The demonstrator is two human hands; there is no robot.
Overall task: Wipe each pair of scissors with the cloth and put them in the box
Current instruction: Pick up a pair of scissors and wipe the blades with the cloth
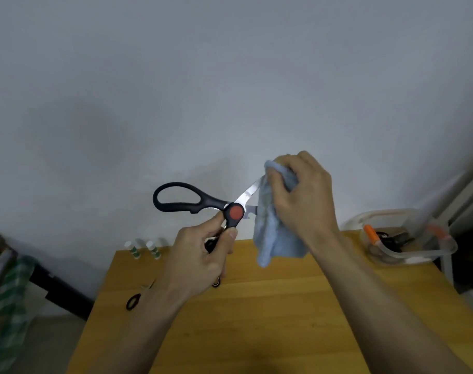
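Two hands (pixel 200 255) hold one scissors (pixel 203 205) and one cloth (pixel 273 228)

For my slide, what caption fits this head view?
Left hand holds open black scissors; right hand wipes blade with blue cloth.

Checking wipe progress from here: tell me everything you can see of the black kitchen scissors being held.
The kitchen scissors are held in the air above the wooden table, blades open. Black plastic-looking handles, a red round pivot cap, shiny serrated metal blades. The left hand pinches them near the pivot; the right hand wraps the blue cloth round the upper blade.
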